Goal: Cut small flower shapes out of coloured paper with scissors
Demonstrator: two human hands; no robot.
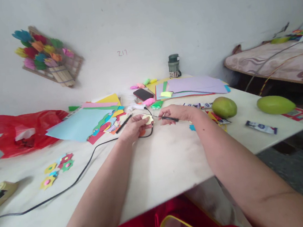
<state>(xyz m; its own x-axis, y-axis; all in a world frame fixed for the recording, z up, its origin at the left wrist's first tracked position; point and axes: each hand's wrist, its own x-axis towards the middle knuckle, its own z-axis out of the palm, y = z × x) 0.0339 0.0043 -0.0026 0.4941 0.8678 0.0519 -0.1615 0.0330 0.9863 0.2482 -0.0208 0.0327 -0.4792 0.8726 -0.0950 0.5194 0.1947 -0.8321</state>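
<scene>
Near the middle of the white table, my left hand (135, 127) pinches a small pale yellow paper piece (148, 119). Facing it from the right, my right hand (174, 113) is closed on scissors (170, 118) with dark handles, whose thin blades reach to the paper. Just behind the hands lies a white glue gun (136, 107) with a black cord. A black stick-like object (124, 123) lies left of my left hand. Finished-looking paper flowers (66, 158) in yellow, red, green and blue rest on the left part of the table.
Coloured sheets (70, 125) and scraps lie behind on the left, beside a red plastic bag (31, 124). Further back are a phone (143, 94), purple sheets (194, 84) and a bottle (174, 65). Two green fruits (224, 107) sit right. The black cord (86, 167) crosses the left side.
</scene>
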